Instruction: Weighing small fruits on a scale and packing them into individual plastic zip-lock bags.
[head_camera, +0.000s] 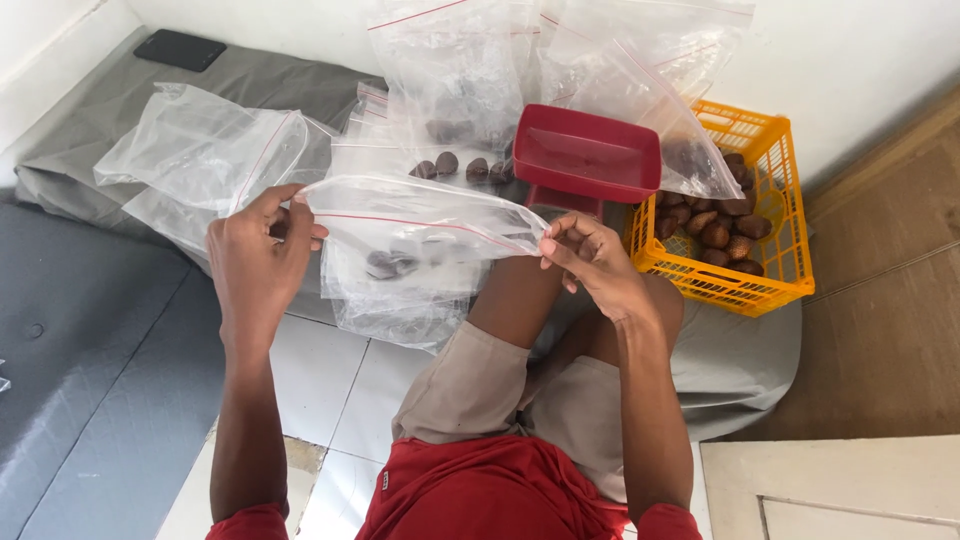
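Both hands pinch the top edge of a clear zip bag (420, 255), the left hand (255, 265) closed on its left corner and the right hand (590, 262) closed on the right end of the red-lined seal strip, so the mouth is stretched taut between them above the person's knee. The grey mat (95, 330) lies at the left, under a dark phone (180, 48) at its far corner. More clear bags (200, 150) lie heaped in front and hang against the wall. A yellow plastic basket (790, 200) at the right holds brown scaly fruits (715, 235). Just beside it, touching, stands a red tray (585, 155) on its stand. A few loose dark fruits (447, 165) lie behind the held bag, and a few more (390, 262) show inside it. The film looks thin, limp and slippery, and light but for the fruit sagging in its belly; it is probably best held at the stiffer seal strip, as both hands do.
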